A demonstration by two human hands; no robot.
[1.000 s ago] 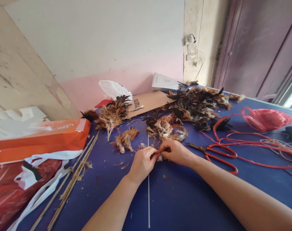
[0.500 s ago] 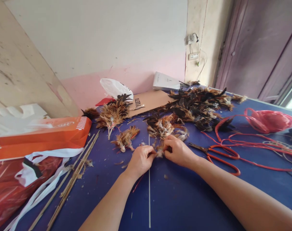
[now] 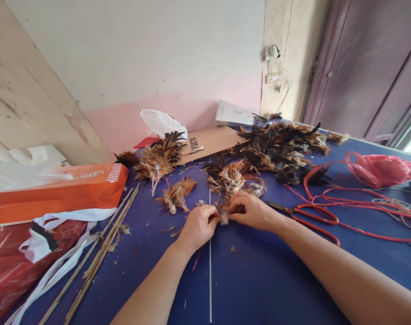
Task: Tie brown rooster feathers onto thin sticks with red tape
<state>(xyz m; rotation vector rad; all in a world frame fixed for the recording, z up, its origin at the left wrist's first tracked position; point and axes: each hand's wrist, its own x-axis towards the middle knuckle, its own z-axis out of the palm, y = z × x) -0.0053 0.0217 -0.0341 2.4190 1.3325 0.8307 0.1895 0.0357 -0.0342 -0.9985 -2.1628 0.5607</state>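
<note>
My left hand (image 3: 199, 225) is closed in a pinch at the left side of a small feather bunch (image 3: 225, 217). From under that hand trails a short red plastic string (image 3: 196, 260). My right hand (image 3: 254, 212) pinches the same bunch from the right, thumb and forefinger at its base. The fingers partly hide the bunch. Just beyond my hands lies a looser heap of brown feathers (image 3: 233, 178). Another small bunch, tied feathers (image 3: 178, 194), rests to the left. Scissors with orange handles (image 3: 315, 214) lie beside my right wrist.
Thin sticks (image 3: 102, 257) and an orange bag (image 3: 61, 192) are on the left. A feather duster head on a stick (image 3: 160, 158) stands behind. Dark feathers (image 3: 280, 149), cardboard (image 3: 214, 142) and a coil of red plastic string (image 3: 381, 170) lie on the blue table (image 3: 269, 280).
My right hand has shifted slightly, its fingers straightening somewhat and drawing to the right side of the small bunch. My left hand stays nearly in place, the red string below it swinging slightly.
</note>
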